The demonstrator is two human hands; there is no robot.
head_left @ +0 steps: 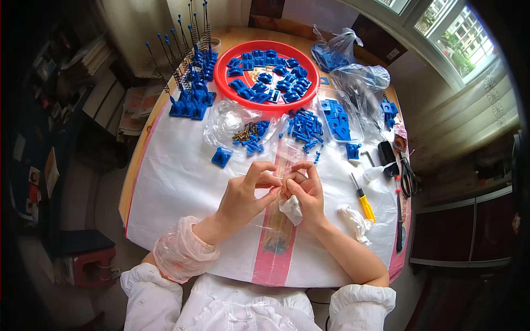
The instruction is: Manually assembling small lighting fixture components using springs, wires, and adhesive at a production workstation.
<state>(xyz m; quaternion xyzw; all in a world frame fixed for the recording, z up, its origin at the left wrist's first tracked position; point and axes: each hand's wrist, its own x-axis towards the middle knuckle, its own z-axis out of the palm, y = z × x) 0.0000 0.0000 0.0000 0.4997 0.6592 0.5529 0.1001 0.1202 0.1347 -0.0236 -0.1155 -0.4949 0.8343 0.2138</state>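
Observation:
My left hand [243, 196] and my right hand [308, 194] meet over the middle of the table. The left thumb and fingers pinch together at the right fingertips; whatever lies between them is too small to make out. A crumpled white tissue [291, 210] hangs from the curled fingers of my right hand. Just beyond the hands lie a blue plastic piece [222, 157], a pile of brass screws and blue pegs [251, 135], and a heap of blue plastic pegs [305, 128].
A red round tray [220, 83] holds several blue parts. Blue bases with upright springs [190, 102] stand far left. Toward the right are a clear box [359, 129] of blue plates, plastic bags [361, 77], a yellow-handled screwdriver [365, 205], another crumpled tissue [356, 223], scissors [407, 174] and a small bottle [374, 173].

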